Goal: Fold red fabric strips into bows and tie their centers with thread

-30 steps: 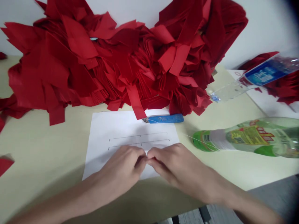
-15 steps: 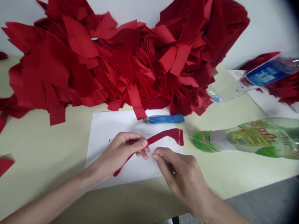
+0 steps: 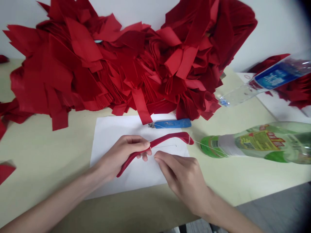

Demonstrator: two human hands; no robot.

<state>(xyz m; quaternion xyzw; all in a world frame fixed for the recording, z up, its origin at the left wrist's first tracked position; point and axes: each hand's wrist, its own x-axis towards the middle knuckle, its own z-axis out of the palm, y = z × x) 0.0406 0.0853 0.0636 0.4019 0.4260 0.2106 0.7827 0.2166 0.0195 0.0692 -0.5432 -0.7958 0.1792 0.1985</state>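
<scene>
Left hand [image 3: 127,152]: fingers clamped on narrow red fabric strip [image 3: 170,137].
Right hand [image 3: 183,178]: fingertips together, beside it.

White characters are showing on the clear bottle [image 3: 236,94]'s blue label [image 3: 273,77], seemingly reading 冰露! And on the green bottle [image 3: 295,143], red lettering is standing out on a yellow label [image 3: 257,141], its words blurring, while a barcode [image 3: 214,143] is sitting beside the white band [image 3: 229,145].

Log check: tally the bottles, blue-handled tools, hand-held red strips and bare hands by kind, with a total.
Bottles: 2 (clear bottle, green bottle)
Blue-handled tool: 1
Held red strip: 1
Bare hands: 2 (left hand, right hand)
Total: 6
</scene>
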